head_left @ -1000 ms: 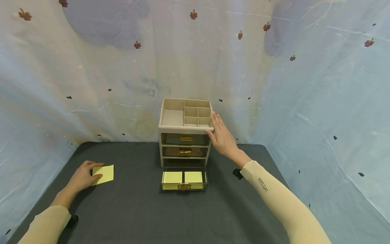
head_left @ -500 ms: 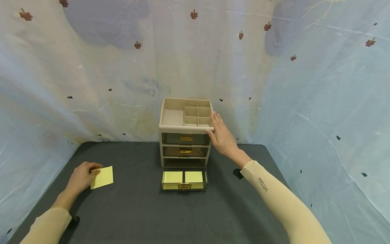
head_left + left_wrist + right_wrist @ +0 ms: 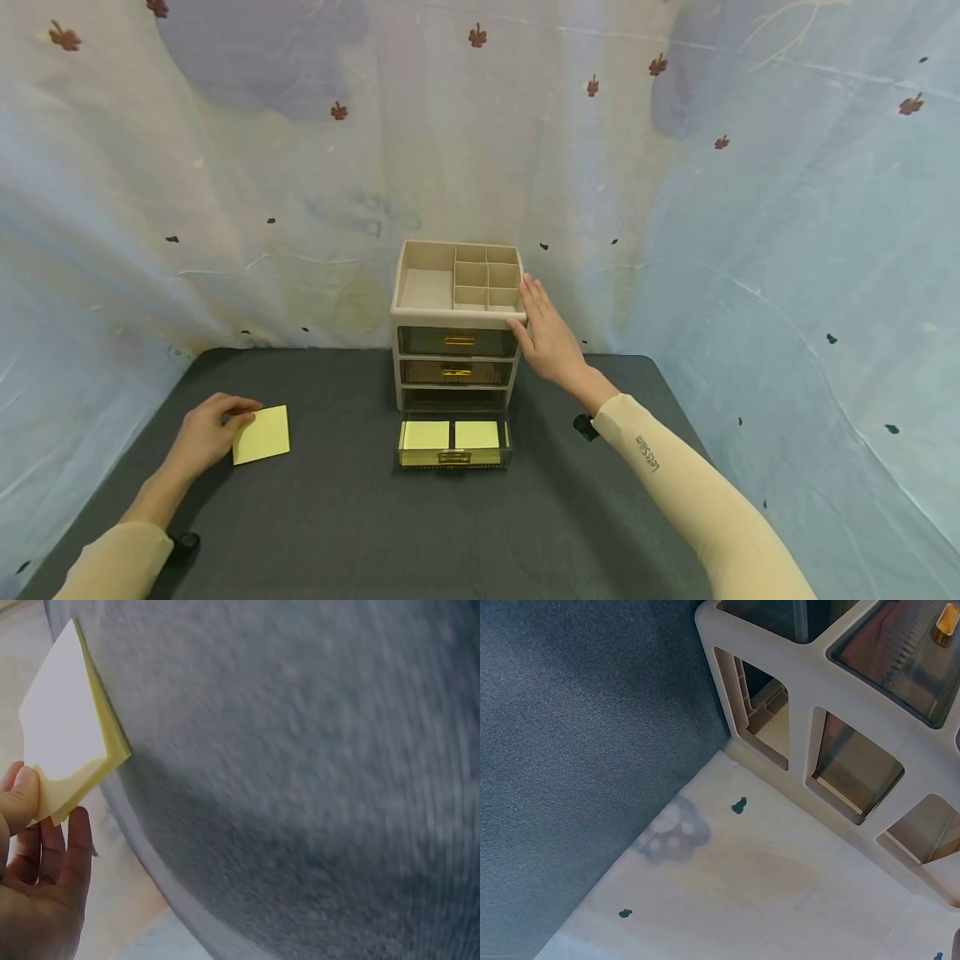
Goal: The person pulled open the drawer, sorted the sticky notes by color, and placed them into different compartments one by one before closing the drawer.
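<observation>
On the left of the head view, my left hand (image 3: pixel 206 435) pinches a yellow sticky note pad (image 3: pixel 262 435) by its left edge, above the dark table. The left wrist view shows the thumb on top of the pad (image 3: pixel 67 712) and fingers beneath; its layers fan slightly apart. My right hand (image 3: pixel 551 337) rests with straight fingers against the right side of a beige drawer organizer (image 3: pixel 457 317). The organizer's clear bottom drawer (image 3: pixel 453 459) is pulled out. Inside it two stacks of yellow notes, a left stack (image 3: pixel 426 435) and a right stack (image 3: pixel 476 435), lie side by side.
The organizer's top tray (image 3: pixel 427 287) has several compartments. Its upper drawer (image 3: pixel 459 340) and middle drawer (image 3: pixel 456 372), with gold handles, are closed. A patterned cloth (image 3: pixel 465 167) hangs behind the dark table (image 3: pixel 337 517). Side openings of the organizer frame (image 3: pixel 799 712) appear in the right wrist view.
The sticky note pad tilted and dipped slightly, then shifted a little to the right with my left hand. My right hand and the organizer have stayed in place.
</observation>
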A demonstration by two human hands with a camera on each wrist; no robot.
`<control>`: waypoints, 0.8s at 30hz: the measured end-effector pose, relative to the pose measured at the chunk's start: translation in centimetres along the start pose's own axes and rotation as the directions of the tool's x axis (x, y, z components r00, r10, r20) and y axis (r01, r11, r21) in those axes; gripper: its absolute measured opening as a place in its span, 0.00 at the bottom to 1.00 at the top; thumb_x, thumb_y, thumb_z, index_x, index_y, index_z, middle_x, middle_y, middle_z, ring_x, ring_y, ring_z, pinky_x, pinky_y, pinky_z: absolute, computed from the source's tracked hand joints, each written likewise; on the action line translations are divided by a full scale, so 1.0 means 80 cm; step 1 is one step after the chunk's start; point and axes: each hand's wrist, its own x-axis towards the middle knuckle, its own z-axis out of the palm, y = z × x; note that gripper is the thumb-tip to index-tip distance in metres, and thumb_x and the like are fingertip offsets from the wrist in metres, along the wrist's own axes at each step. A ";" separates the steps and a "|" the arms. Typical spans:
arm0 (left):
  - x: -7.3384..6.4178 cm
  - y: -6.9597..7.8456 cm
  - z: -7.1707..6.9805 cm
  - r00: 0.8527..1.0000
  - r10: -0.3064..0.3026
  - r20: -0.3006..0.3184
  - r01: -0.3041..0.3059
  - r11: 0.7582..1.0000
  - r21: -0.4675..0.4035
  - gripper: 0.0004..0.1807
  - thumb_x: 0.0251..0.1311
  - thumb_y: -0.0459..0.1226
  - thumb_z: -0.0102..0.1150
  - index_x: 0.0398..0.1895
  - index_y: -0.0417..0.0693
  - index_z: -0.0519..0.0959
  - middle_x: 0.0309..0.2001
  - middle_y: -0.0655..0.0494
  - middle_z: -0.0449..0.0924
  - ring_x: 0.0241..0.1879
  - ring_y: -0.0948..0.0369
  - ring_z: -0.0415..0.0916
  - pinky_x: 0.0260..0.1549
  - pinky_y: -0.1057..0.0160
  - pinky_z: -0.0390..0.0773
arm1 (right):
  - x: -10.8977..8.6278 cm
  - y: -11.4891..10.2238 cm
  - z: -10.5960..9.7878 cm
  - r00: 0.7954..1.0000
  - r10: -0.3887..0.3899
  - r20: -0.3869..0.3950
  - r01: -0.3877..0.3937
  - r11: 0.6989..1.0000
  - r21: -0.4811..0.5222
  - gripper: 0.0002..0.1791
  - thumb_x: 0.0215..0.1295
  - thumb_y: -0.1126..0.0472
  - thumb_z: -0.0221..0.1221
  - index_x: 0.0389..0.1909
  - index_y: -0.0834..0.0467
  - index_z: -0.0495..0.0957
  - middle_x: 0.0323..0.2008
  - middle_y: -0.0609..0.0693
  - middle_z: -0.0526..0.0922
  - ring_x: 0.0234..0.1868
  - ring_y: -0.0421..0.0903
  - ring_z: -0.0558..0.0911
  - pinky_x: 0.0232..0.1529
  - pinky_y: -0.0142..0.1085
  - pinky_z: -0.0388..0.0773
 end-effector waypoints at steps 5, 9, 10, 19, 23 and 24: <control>0.000 0.014 0.004 0.999 0.041 -0.013 -0.041 0.999 -0.015 0.08 0.66 0.26 0.66 0.45 0.41 0.88 0.42 0.45 0.81 0.39 0.47 0.78 0.32 0.57 0.74 | 0.000 0.000 0.000 1.000 0.003 0.003 -0.003 1.000 -0.001 0.39 0.84 0.49 0.46 0.83 0.66 0.44 0.84 0.60 0.43 0.84 0.58 0.44 0.81 0.52 0.47; 0.002 0.025 0.005 0.997 0.071 -0.037 -0.071 0.997 -0.025 0.09 0.65 0.27 0.67 0.45 0.43 0.89 0.42 0.48 0.82 0.40 0.49 0.79 0.30 0.62 0.74 | 0.000 0.000 0.001 1.000 0.006 0.006 -0.006 1.000 0.000 0.40 0.84 0.49 0.46 0.83 0.65 0.43 0.84 0.59 0.42 0.84 0.58 0.44 0.82 0.52 0.47; 0.002 0.027 0.006 0.996 0.078 -0.045 -0.079 0.996 -0.026 0.09 0.65 0.27 0.68 0.45 0.44 0.90 0.42 0.49 0.82 0.39 0.50 0.78 0.30 0.63 0.74 | -0.001 0.000 0.001 1.000 0.005 0.006 -0.005 1.000 0.000 0.40 0.85 0.48 0.46 0.83 0.65 0.43 0.84 0.59 0.42 0.84 0.57 0.44 0.81 0.52 0.47; 0.008 0.052 0.009 0.988 0.116 -0.104 -0.123 0.991 -0.061 0.08 0.66 0.28 0.68 0.45 0.46 0.90 0.42 0.51 0.82 0.38 0.61 0.76 0.29 0.68 0.74 | -0.001 0.001 0.001 1.000 -0.007 -0.002 0.007 1.000 0.000 0.42 0.85 0.39 0.37 0.83 0.65 0.43 0.84 0.59 0.42 0.84 0.56 0.43 0.81 0.53 0.47; 0.009 0.066 0.012 0.986 0.120 -0.120 -0.131 0.987 -0.089 0.09 0.67 0.29 0.67 0.46 0.47 0.90 0.43 0.52 0.82 0.36 0.66 0.73 0.27 0.68 0.73 | -0.001 0.000 0.000 1.000 -0.009 -0.005 0.009 1.000 0.005 0.40 0.85 0.44 0.41 0.83 0.65 0.43 0.84 0.60 0.43 0.84 0.57 0.43 0.81 0.53 0.48; 0.010 0.069 0.012 0.985 0.122 -0.123 -0.134 0.986 -0.095 0.08 0.68 0.29 0.66 0.46 0.47 0.90 0.43 0.52 0.82 0.35 0.67 0.73 0.26 0.68 0.73 | -0.001 0.000 0.000 1.000 -0.009 -0.006 0.009 1.000 0.005 0.40 0.85 0.46 0.43 0.83 0.66 0.44 0.84 0.60 0.43 0.84 0.57 0.43 0.81 0.53 0.48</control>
